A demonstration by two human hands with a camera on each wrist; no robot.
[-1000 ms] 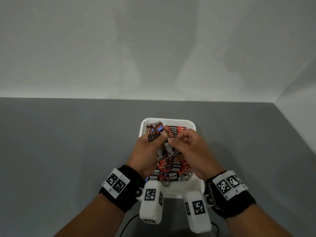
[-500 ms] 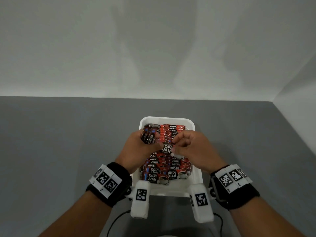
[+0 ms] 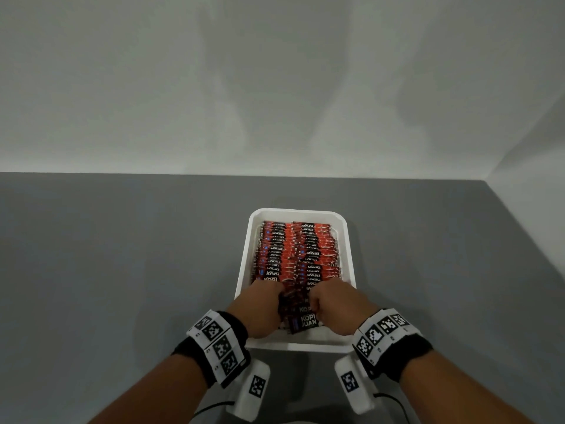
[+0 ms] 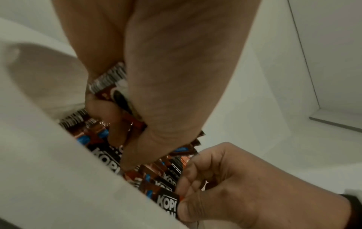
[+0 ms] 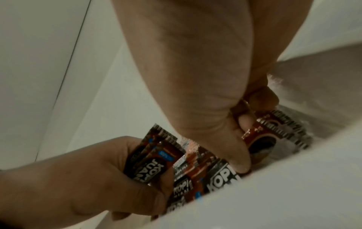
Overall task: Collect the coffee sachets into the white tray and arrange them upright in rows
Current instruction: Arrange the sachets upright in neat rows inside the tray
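A white tray (image 3: 244, 264) on the grey table holds two rows of red and black coffee sachets (image 3: 293, 249) standing on edge. Both hands are at the tray's near end. My left hand (image 3: 260, 304) grips a small bunch of sachets (image 5: 154, 161), fingers curled round them. My right hand (image 3: 333, 304) pinches sachets (image 5: 262, 136) at the near right of the tray; its thumb presses on a front sachet (image 4: 166, 201). The near tray rim (image 4: 58, 178) hides the lower parts of the sachets in both wrist views.
Grey table (image 3: 122, 270) stretches to the left, right and behind the tray. White walls (image 3: 275, 87) close off the back and the right side. White wrist camera housings (image 3: 250, 390) and cables hang below my wrists near the table's front edge.
Both hands have drawn back from the tray's middle to its near end, still holding sachets. The two rows behind them now show in full.
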